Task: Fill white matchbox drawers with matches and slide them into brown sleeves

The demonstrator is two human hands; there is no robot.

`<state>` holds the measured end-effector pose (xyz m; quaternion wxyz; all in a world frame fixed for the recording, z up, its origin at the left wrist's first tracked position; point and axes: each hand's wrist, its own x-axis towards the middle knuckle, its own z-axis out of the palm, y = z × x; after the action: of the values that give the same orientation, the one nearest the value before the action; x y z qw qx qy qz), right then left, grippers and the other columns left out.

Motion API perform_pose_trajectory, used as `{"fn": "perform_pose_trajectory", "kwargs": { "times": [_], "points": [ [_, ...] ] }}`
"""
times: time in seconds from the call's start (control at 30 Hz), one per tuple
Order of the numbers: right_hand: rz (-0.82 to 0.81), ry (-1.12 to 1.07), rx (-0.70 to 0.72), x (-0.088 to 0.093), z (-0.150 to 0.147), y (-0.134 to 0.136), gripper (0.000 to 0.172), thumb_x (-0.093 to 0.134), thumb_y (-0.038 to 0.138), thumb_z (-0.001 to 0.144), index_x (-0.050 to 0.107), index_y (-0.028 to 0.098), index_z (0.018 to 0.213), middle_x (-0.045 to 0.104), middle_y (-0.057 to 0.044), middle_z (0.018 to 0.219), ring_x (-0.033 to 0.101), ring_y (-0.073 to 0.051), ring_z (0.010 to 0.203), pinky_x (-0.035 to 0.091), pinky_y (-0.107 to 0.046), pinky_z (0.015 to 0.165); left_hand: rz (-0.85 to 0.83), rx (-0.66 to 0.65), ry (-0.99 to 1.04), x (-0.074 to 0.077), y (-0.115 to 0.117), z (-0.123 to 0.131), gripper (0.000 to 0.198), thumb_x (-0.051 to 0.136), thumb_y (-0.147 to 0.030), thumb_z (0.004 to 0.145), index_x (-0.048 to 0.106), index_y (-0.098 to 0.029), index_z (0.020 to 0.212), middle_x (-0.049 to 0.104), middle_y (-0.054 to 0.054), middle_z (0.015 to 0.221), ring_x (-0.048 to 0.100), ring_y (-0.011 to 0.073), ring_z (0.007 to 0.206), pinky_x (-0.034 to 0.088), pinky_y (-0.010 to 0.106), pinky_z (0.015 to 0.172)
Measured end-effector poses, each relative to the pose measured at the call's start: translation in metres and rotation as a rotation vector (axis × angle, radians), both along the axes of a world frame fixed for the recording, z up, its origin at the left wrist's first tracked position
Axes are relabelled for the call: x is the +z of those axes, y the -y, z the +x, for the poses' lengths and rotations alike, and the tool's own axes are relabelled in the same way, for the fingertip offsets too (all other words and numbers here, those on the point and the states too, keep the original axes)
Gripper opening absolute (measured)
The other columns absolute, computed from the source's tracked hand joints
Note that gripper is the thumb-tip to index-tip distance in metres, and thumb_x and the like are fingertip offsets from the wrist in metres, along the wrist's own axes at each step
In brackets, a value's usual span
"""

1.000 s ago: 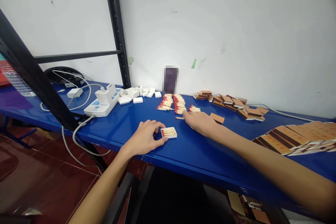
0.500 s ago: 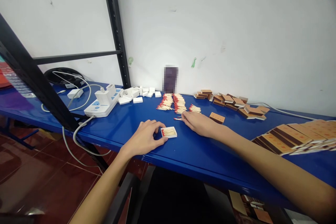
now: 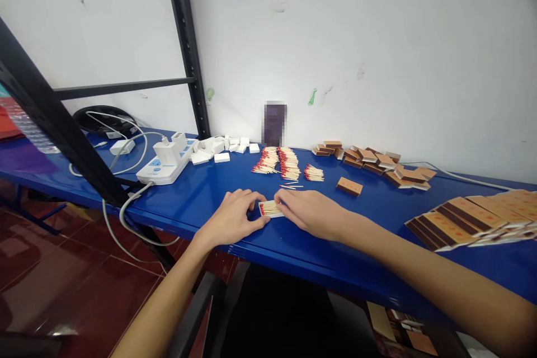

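Note:
My left hand [image 3: 237,215] rests on the blue table [image 3: 176,204] with its thumb and forefinger curled around the left end of a small white matchbox tray [image 3: 276,216]. Red-headed matches [image 3: 268,208] lie inside the tray, heads to the left. Over the tray's right end, the fingers of my right hand [image 3: 308,211] are pinched together; what is between their tips is hidden. Just beyond that hand are a couple of loose matches [image 3: 291,186]. Farther back lie two long rows of matches [image 3: 288,164] and a smaller heap of matches [image 3: 314,173].
White trays [image 3: 216,147] are piled at the back left, beside a power strip [image 3: 165,170] with cables. A single brown matchbox sleeve [image 3: 349,186] lies right of the matches. More sleeves [image 3: 369,161] stand behind it, and flattened sleeves [image 3: 470,218] fan out at right.
My right hand has moved from the loose matches toward me and slightly left, to the tray's right end. My left hand stays at the tray.

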<state>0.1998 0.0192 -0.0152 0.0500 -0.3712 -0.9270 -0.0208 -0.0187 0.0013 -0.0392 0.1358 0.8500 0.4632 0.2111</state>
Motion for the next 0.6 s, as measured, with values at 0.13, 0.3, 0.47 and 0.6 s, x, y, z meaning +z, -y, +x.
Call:
{"fn": "perform_pose_trajectory", "kwargs": {
  "times": [0.13,0.3,0.47,0.6],
  "points": [
    [0.031,-0.040,-0.147,-0.002,0.007,-0.016,0.021,0.032,0.027,0.102,0.051,0.018,0.105,0.068,-0.008,0.090,0.064,-0.021,0.079,0.037,-0.028,0.065,-0.004,-0.003,0.004,0.000,0.000,0.000,0.029,0.056,-0.045,0.089,0.061,-0.025,0.109,0.058,0.000,0.086,0.053,0.0203,0.085,0.037,0.036,0.083],
    [-0.023,0.021,-0.281,-0.014,0.030,-0.047,0.017,0.037,0.027,0.100,0.051,0.018,0.101,0.067,-0.011,0.097,0.063,-0.023,0.085,0.037,-0.028,0.066,-0.016,-0.003,0.009,0.000,0.001,-0.001,0.030,0.055,-0.046,0.089,0.060,-0.026,0.111,0.057,0.000,0.086,0.053,0.0200,0.085,0.037,0.036,0.083],
    [0.004,0.005,-0.224,-0.015,0.029,-0.043,0.021,0.032,0.028,0.102,0.050,0.018,0.099,0.067,-0.010,0.094,0.063,-0.022,0.081,0.038,-0.028,0.067,-0.029,0.014,0.022,0.002,0.001,0.001,0.033,0.051,-0.052,0.090,0.063,-0.026,0.107,0.057,0.000,0.083,0.053,0.0195,0.083,0.036,0.035,0.081],
    [0.007,-0.046,-0.210,-0.006,0.023,-0.034,0.020,0.033,0.028,0.101,0.051,0.019,0.098,0.067,-0.010,0.094,0.062,-0.021,0.081,0.037,-0.028,0.065,-0.041,0.047,0.039,0.003,0.002,0.002,0.037,0.048,-0.058,0.091,0.063,-0.025,0.099,0.059,0.000,0.084,0.053,0.0202,0.084,0.037,0.034,0.080]
  ]
}}
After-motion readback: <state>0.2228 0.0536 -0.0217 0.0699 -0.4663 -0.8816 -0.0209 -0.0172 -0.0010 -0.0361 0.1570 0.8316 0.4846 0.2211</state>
